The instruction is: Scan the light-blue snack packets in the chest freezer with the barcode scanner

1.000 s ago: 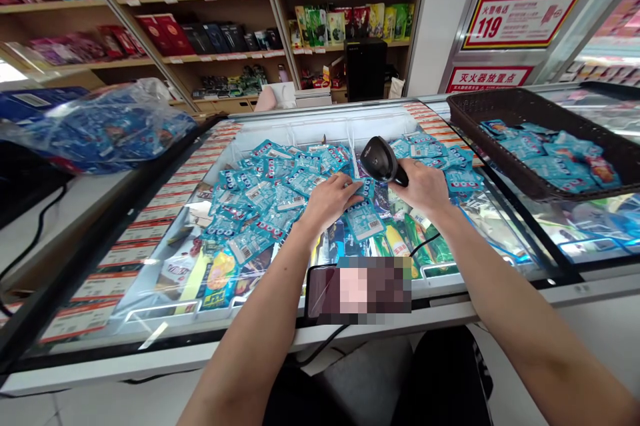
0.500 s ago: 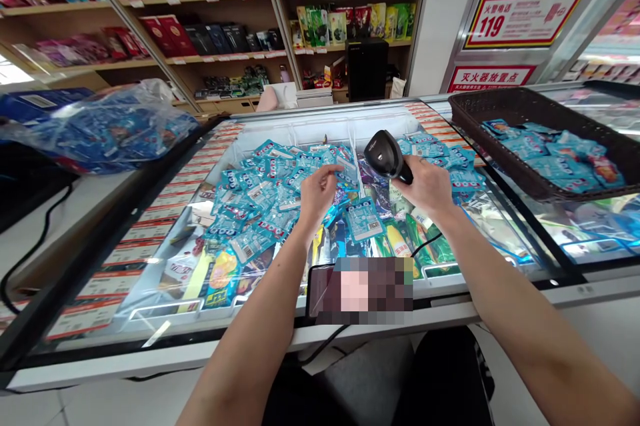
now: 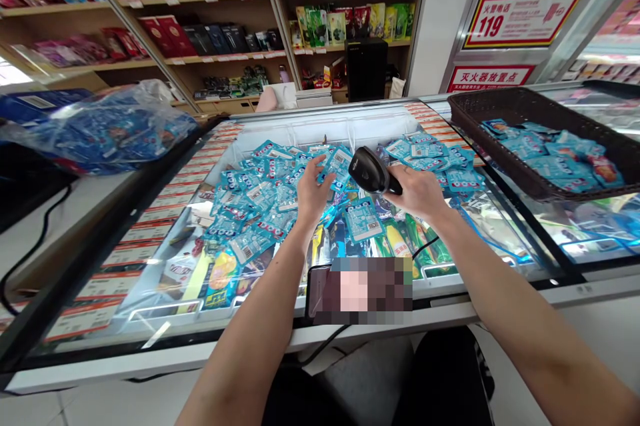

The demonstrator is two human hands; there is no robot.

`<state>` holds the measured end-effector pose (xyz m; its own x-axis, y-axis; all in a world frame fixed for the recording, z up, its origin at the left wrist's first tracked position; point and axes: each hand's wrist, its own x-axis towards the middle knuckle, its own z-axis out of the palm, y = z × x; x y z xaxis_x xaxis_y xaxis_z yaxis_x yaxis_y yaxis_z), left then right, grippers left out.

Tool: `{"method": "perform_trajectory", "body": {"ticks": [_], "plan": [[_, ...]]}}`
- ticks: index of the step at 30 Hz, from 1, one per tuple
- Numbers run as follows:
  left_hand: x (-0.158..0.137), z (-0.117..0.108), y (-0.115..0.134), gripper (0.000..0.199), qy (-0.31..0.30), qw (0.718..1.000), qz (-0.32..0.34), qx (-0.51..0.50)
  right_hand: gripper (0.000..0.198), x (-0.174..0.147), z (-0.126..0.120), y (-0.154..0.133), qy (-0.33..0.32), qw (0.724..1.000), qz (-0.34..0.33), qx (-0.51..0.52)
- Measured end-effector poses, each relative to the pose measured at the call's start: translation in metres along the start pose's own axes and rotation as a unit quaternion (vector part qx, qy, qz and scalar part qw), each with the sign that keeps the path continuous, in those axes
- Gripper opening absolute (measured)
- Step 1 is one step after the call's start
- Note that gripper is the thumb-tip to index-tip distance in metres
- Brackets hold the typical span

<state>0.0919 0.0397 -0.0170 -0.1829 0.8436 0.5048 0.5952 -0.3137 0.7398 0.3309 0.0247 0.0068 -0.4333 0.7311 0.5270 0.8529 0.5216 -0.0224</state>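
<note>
My right hand (image 3: 423, 194) is wrapped round the handle of a black barcode scanner (image 3: 369, 169). The scanner's head points left, over the pile of small blue snack packets (image 3: 263, 193) on the freezer's glass top. My left hand (image 3: 313, 194) is over the right side of that pile, its thumb and fingers apart with nothing between them. Just beyond its fingertips, below the scanner's head, lies one blue packet (image 3: 339, 163) with its printed back up; I cannot tell whether the fingers touch it. Another single packet (image 3: 364, 221), barcode showing, lies nearer to me between my forearms.
More blue packets (image 3: 425, 151) lie to the right of the scanner. A dark brown basket (image 3: 537, 185) holding several packets stands at far right. A clear plastic bag (image 3: 125, 123) full of packets sits at left. A phone (image 3: 317, 293) rests at the freezer's front edge.
My left hand's fingers have spread and let go of a blue packet, which now lies beyond them. The scanner has moved left and slightly down in my right hand.
</note>
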Motion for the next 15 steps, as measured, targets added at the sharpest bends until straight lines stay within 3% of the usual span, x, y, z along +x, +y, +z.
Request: {"method": "perform_trajectory", "body": {"ticks": [15], "plan": [[-0.0003, 0.0007, -0.0033, 0.034, -0.001, 0.999, 0.02, 0.026, 0.037, -0.0013, 0.0036, -0.0021, 0.015, 0.999, -0.049, 0.009]]}}
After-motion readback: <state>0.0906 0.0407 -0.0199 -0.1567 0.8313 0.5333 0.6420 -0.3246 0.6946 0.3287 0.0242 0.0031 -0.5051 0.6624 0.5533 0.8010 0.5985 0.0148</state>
